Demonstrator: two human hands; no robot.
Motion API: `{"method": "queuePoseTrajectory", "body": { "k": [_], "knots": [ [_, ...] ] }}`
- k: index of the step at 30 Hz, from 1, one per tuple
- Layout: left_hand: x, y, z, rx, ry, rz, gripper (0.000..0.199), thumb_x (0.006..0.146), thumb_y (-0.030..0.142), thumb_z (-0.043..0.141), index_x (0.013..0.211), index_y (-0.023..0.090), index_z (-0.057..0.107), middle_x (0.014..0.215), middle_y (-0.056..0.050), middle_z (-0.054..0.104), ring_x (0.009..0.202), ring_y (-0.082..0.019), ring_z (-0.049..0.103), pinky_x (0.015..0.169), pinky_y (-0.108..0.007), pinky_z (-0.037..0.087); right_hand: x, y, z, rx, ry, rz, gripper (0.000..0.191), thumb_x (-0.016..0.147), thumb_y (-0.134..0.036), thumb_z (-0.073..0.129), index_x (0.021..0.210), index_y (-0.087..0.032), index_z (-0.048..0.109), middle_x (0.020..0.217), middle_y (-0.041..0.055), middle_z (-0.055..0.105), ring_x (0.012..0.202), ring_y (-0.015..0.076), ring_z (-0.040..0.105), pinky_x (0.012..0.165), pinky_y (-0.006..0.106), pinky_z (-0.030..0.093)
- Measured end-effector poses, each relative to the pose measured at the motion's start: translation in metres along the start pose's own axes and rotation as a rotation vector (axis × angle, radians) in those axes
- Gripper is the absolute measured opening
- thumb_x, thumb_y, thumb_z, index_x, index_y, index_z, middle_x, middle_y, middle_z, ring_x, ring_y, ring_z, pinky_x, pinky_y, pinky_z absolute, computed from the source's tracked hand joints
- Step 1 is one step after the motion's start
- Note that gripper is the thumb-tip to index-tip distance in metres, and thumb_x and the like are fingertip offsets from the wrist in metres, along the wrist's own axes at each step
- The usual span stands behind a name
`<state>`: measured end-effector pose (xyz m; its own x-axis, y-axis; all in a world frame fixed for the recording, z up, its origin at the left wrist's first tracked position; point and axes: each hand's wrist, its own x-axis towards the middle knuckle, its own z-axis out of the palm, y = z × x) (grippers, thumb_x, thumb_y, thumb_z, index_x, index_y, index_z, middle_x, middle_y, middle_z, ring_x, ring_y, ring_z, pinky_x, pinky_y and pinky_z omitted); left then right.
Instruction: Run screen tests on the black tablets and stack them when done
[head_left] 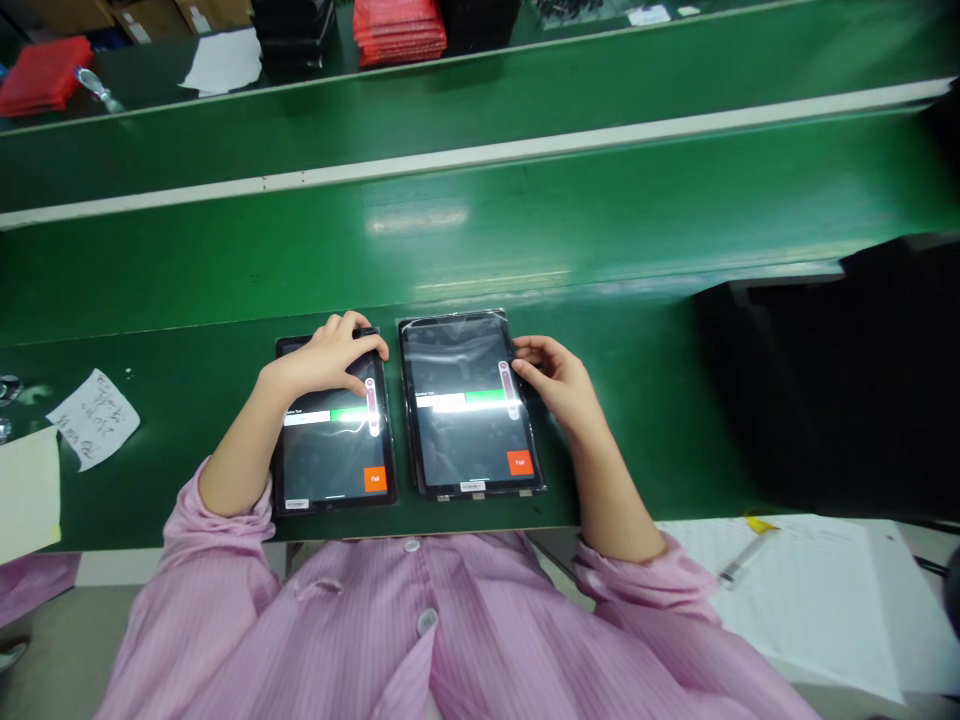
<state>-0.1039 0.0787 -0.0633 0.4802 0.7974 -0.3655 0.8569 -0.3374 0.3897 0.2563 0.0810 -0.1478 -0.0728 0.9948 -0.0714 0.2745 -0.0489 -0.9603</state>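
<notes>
Left hand (334,355): mine, draped over the far end of the left tablet (332,425), fingers curled loosely against the top right corner of the glass. It rests there without closing round anything.

Right hand (559,378): mine, set against the right edge of the right tablet (469,405), fingertips touching the rim beside the vertical slider on its screen. It is half open, not gripping.

Left tablet: flat on the green surface (637,400), near edge toward me, screen lit with a white-and-green bar and an orange square button.

Right tablet: just beside the first, apart by a narrow gap, wrapped in a clear film or bag (525,330) that shows past its edges. Same display.

Handling, as I judge it: both are thin, stiff slabs, light enough for one hand, glass-faced and so fragile at the corners. The film would likely make the right one slippery. I would take each by its two long edges, thumbs off the screen.

Further out: scribbled paper note (95,417) to the left, white sheets with a pen (742,560) near right, black tray or bin (832,370) right, red stacks (399,30) far across the belt.
</notes>
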Motion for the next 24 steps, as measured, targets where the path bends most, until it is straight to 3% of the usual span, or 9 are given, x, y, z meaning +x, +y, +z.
{"method": "queuePoseTrajectory", "body": {
  "k": [4,7,10,13,24],
  "knots": [
    [-0.007,-0.012,-0.008,-0.042,-0.002,0.031,0.074,0.077,0.044,0.078,0.144,0.032,0.047,0.144,-0.011,0.041,0.136,-0.036,0.039,0.114,-0.054,0.034,0.0,-0.001,0.0,-0.012,-0.012,-0.006,0.029,0.078,-0.035,0.073,0.106,-0.026,0.068,0.091,0.0032,0.067,0.085,0.022,0.066,0.083,0.038,0.057],
    [-0.025,-0.045,-0.023,-0.156,-0.055,0.003,0.098,0.076,0.051,0.075,0.158,0.027,0.026,0.15,-0.014,0.044,0.138,-0.033,0.044,0.113,-0.046,0.038,-0.001,-0.003,-0.001,-0.037,-0.014,-0.021,0.029,0.079,-0.035,0.071,0.106,-0.026,0.068,0.092,0.0035,0.067,0.085,0.0219,0.065,0.081,0.037,0.057],
    [-0.047,-0.083,-0.035,-0.147,-0.119,-0.203,0.094,0.071,0.06,0.072,0.15,0.023,0.04,0.141,-0.014,0.055,0.128,-0.034,0.055,0.103,-0.042,0.046,-0.002,-0.004,0.0,-0.069,-0.011,-0.036,0.028,0.08,-0.034,0.069,0.107,-0.026,0.067,0.093,0.0039,0.067,0.085,0.0219,0.065,0.079,0.037,0.057],
    [-0.056,-0.105,-0.038,-0.138,-0.182,-0.318,0.084,0.064,0.064,0.073,0.135,0.022,0.054,0.134,-0.013,0.059,0.116,-0.033,0.061,0.093,-0.038,0.051,-0.003,-0.004,0.0,-0.094,-0.007,-0.043,0.028,0.08,-0.034,0.069,0.107,-0.026,0.067,0.094,0.0042,0.067,0.085,0.022,0.065,0.078,0.036,0.057],
    [-0.048,-0.102,-0.035,-0.223,-0.198,-0.331,0.081,0.06,0.054,0.076,0.13,0.021,0.052,0.135,-0.013,0.055,0.092,-0.025,0.068,0.079,-0.034,0.053,0.001,0.004,-0.003,-0.06,-0.016,-0.029,0.03,0.079,-0.038,0.073,0.107,-0.028,0.068,0.094,0.0034,0.068,0.087,0.0222,0.065,0.082,0.037,0.058]
  ]
}}
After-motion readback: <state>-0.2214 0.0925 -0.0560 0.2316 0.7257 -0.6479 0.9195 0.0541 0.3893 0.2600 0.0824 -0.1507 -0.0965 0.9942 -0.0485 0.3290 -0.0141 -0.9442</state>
